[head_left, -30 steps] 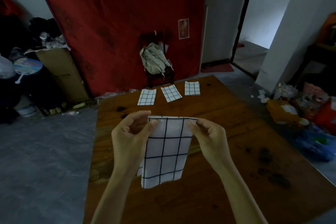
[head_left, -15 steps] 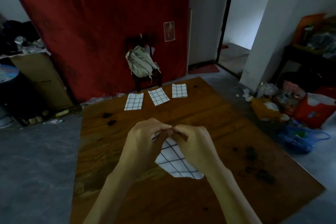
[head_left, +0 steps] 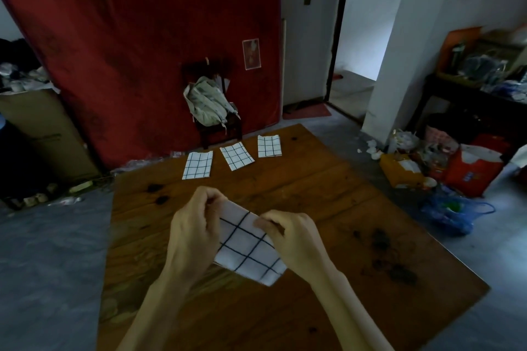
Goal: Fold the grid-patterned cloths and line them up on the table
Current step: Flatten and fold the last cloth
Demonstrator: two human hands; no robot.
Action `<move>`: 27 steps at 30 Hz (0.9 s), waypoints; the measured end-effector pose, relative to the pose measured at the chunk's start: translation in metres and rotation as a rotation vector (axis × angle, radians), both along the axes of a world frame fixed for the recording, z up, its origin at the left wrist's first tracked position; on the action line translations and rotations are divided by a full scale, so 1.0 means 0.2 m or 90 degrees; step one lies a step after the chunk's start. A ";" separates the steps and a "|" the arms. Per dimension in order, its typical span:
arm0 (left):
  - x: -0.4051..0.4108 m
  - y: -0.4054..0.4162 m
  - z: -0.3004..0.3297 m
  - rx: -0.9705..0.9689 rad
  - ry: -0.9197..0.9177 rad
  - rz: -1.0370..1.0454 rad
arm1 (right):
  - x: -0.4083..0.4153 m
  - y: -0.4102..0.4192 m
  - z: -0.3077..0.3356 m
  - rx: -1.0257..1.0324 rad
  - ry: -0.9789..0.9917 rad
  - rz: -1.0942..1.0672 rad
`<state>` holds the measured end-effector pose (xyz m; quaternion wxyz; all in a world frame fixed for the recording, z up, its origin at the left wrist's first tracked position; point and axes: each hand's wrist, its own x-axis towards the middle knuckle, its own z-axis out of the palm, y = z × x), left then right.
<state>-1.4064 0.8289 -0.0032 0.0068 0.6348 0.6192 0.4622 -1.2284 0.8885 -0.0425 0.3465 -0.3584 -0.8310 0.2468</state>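
A white cloth with a black grid (head_left: 247,248) hangs folded between my two hands above the middle of the wooden table (head_left: 328,199). My left hand (head_left: 194,232) pinches its upper left corner, and my right hand (head_left: 293,236) pinches its upper right edge. The cloth's lower corner points toward me. Three folded grid cloths lie in a row near the table's far edge: a left one (head_left: 197,165), a tilted middle one (head_left: 236,155) and a right one (head_left: 269,145).
A dark chair with a pale bag (head_left: 209,104) stands just past the far edge, before a red curtain (head_left: 142,37). A cardboard box (head_left: 42,134) is at the left. Bags and clutter (head_left: 445,168) cover the floor to the right. Dark stains (head_left: 382,242) mark the tabletop's right side.
The cloth hung full length from both hands a second ago. My hands came together and then parted a little; the cloth is now shorter, folded over and tilted.
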 end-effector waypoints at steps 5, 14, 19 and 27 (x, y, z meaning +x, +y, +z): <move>-0.08 0.02 0.01 0.036 0.010 0.052 | 0.04 0.01 -0.06 -0.011 -0.017 -0.016; -0.17 0.05 -0.04 0.069 0.062 0.104 | 0.20 0.07 -0.20 -0.163 -0.205 -0.062; -0.11 0.09 -0.06 0.021 0.134 0.029 | 0.09 0.07 -0.11 -0.120 -0.110 -0.115; -0.03 0.10 -0.10 -0.010 0.118 -0.054 | -0.12 0.02 -0.08 -0.037 0.060 0.037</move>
